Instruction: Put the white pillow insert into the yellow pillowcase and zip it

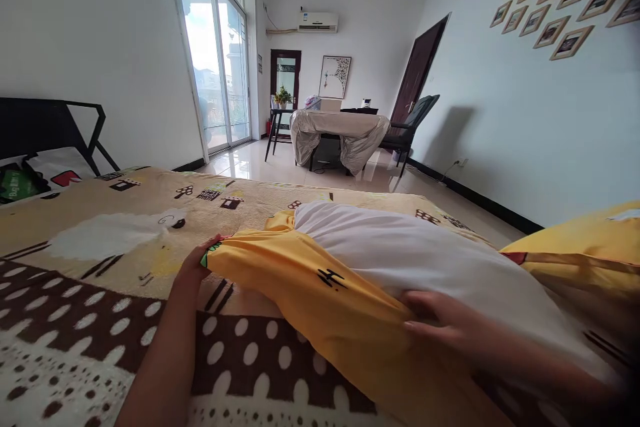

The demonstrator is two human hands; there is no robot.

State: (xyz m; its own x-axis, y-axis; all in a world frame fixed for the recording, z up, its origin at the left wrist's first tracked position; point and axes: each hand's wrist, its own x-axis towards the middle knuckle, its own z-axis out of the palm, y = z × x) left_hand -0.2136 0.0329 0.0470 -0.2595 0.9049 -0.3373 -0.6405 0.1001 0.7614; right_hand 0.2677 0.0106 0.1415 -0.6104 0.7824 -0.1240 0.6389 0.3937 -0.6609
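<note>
A yellow pillowcase [280, 267] with a dark printed mark is stretched over the bed in front of me, partly around a white pillow [400, 240]. At its left corner, my left hand [200, 259] is closed on the cloth, where a bit of green and red print shows. Over on the right, my right hand [433, 317] grips the pillowcase's edge beside the white pillow, thumb and fingers pinched on the fabric. Much of the pillow lies bare along the case's far side.
The bed has a beige and brown patterned blanket [115, 203]. Another yellow pillow [590, 233] lies at the right. Printed bags [55, 170] rest by a black metal frame [85, 107] at left. Beyond the bed stand a covered table [340, 123] and a dark chair [417, 123].
</note>
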